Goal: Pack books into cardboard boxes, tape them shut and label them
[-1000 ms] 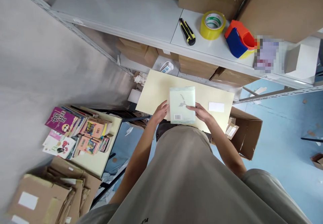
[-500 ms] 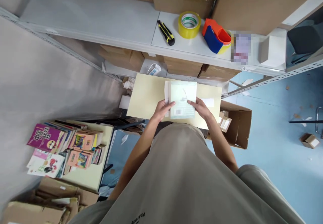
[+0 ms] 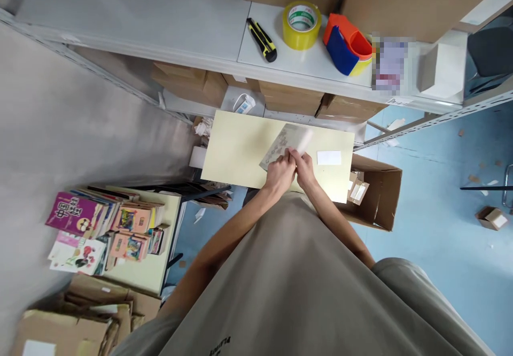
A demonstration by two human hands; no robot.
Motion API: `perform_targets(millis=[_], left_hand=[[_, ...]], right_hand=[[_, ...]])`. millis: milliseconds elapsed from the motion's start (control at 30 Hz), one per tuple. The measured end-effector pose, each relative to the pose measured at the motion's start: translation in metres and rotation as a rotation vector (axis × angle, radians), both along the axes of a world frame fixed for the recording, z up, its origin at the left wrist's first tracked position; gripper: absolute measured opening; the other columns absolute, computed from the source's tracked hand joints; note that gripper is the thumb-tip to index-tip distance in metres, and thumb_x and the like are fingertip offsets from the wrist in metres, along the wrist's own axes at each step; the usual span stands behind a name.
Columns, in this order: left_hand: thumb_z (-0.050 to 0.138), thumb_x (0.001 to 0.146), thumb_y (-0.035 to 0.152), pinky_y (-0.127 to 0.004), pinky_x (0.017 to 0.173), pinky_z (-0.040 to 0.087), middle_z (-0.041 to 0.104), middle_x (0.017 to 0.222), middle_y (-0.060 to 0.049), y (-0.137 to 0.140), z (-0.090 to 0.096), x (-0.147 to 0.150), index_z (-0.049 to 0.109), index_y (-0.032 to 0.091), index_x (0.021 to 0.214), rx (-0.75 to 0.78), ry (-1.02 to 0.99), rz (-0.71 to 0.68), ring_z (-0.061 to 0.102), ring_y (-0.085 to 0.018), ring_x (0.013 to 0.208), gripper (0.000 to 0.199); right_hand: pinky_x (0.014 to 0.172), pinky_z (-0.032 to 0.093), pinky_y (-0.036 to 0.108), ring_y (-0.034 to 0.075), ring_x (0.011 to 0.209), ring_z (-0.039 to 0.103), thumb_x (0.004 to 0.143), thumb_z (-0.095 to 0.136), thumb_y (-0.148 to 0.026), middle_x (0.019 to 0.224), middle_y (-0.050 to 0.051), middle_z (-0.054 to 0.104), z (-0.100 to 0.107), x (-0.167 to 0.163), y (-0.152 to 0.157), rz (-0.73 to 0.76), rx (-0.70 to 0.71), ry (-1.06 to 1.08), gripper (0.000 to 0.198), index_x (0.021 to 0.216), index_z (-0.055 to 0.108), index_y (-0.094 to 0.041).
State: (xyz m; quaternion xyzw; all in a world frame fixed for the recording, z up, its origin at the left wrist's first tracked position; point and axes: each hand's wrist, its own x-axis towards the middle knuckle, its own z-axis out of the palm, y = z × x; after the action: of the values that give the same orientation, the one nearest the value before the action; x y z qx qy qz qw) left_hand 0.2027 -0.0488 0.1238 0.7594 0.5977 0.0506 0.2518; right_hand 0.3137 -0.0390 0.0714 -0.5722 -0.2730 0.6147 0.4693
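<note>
Both of my hands are together over the cream tabletop (image 3: pixel 234 147), gripping a thin book (image 3: pixel 282 141) by its near end. The book is tilted, and a greyish side with a faint printed pattern shows; its far right part is pale and blurred. My left hand (image 3: pixel 281 172) is closed in a fist at the book's near edge. Beside it, touching, my right hand (image 3: pixel 303 167) is closed with its thumb near the left fingers. The fingers cover the gripped part of the book. A white slip of paper (image 3: pixel 329 157) lies on the tabletop to the right.
The grey shelf (image 3: pixel 160 30) beyond holds a box cutter (image 3: pixel 262 39), a yellow tape roll (image 3: pixel 296 36), a tape dispenser (image 3: pixel 348 46) and a white box (image 3: pixel 443 70). An open carton (image 3: pixel 385 195) stands right. Stacked books (image 3: pixel 76 214) and flattened cardboard (image 3: pixel 60 334) are at left.
My hands have come together from the book's two sides to its near end. The book has turned from its flat, pale green barcode side to a tilted, greyish one.
</note>
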Motion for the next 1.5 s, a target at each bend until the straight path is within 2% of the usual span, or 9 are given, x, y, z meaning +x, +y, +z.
perform_targets(millis=[133,267,400,500,767,967,1100,1333,1500], left_hand=[[0.086,0.103,0.039,-0.048,0.118,0.068,0.079,0.163,-0.014,0.008,0.004,-0.043,0.077,0.026,0.161,-0.010,-0.377,-0.007,0.082,-0.039,0.140,0.060],[0.092,0.095,0.071,-0.055,0.130,0.062,0.076,0.167,-0.015,0.037,-0.014,-0.102,0.076,0.027,0.158,-0.030,-0.753,0.390,0.069,-0.040,0.160,0.079],[0.097,0.078,0.087,-0.060,0.108,0.071,0.089,0.130,-0.023,0.043,-0.029,-0.128,0.087,0.016,0.129,-0.471,-1.088,0.486,0.082,-0.051,0.136,0.088],[0.104,0.073,0.081,-0.054,0.097,0.071,0.090,0.103,-0.018,0.031,-0.030,-0.127,0.088,0.014,0.106,-0.538,-1.204,0.525,0.087,-0.047,0.117,0.077],[0.107,0.071,0.078,-0.044,0.091,0.069,0.089,0.108,-0.015,0.023,-0.041,-0.129,0.089,0.015,0.112,-0.485,-1.187,0.570,0.086,-0.039,0.111,0.077],[0.107,0.072,0.069,-0.054,0.124,0.061,0.075,0.162,-0.022,0.025,-0.061,-0.119,0.081,0.020,0.141,-0.195,-0.889,0.665,0.067,-0.046,0.158,0.089],[0.107,0.081,0.054,-0.056,0.132,0.057,0.064,0.178,-0.020,0.009,-0.062,-0.095,0.073,0.024,0.158,-0.164,-0.762,0.501,0.063,-0.044,0.163,0.090],[0.107,0.077,0.044,-0.050,0.113,0.066,0.083,0.150,-0.017,0.001,-0.057,-0.085,0.079,0.024,0.154,-0.300,-0.779,0.477,0.078,-0.045,0.142,0.084],[0.102,0.075,0.030,-0.043,0.099,0.063,0.090,0.116,-0.011,0.010,-0.057,-0.099,0.088,0.029,0.132,-0.293,-0.734,0.487,0.083,-0.043,0.122,0.058]], right_hand=[[0.088,0.066,0.039,0.029,0.099,0.080,0.073,0.098,-0.070,0.090,0.003,0.082,0.000,0.019,0.010,-0.068,-0.032,0.107,0.053,0.094,0.076,-0.026],[0.105,0.070,0.048,0.037,0.120,0.085,0.072,0.103,-0.065,0.106,0.007,0.090,0.010,0.040,0.016,0.098,-0.015,0.219,0.056,0.106,0.081,-0.025],[0.113,0.070,0.057,0.044,0.131,0.084,0.072,0.103,-0.070,0.106,0.009,0.090,0.020,0.046,0.017,0.255,-0.037,0.243,0.064,0.112,0.082,-0.025],[0.114,0.071,0.061,0.048,0.135,0.083,0.073,0.102,-0.074,0.107,0.011,0.091,0.021,0.043,0.017,0.328,-0.040,0.218,0.068,0.116,0.083,-0.025],[0.115,0.070,0.059,0.047,0.135,0.082,0.068,0.107,-0.076,0.116,0.012,0.092,0.023,0.041,0.013,0.346,-0.071,0.250,0.075,0.119,0.087,-0.024],[0.108,0.068,0.052,0.039,0.118,0.084,0.078,0.102,-0.076,0.109,0.009,0.091,0.019,0.017,0.017,0.347,0.018,0.146,0.061,0.103,0.086,-0.023],[0.088,0.063,0.044,0.031,0.096,0.078,0.081,0.094,-0.083,0.091,0.004,0.082,0.002,-0.006,0.019,0.325,0.095,-0.031,0.062,0.092,0.079,-0.024],[0.079,0.059,0.040,0.024,0.078,0.069,0.090,0.083,-0.086,0.079,0.002,0.074,-0.011,-0.028,0.009,0.331,0.123,-0.282,0.060,0.088,0.072,-0.027],[0.101,0.067,0.052,0.034,0.098,0.080,0.089,0.087,-0.084,0.094,0.006,0.083,-0.009,-0.052,0.004,0.369,0.050,-0.319,0.057,0.102,0.081,-0.029]])
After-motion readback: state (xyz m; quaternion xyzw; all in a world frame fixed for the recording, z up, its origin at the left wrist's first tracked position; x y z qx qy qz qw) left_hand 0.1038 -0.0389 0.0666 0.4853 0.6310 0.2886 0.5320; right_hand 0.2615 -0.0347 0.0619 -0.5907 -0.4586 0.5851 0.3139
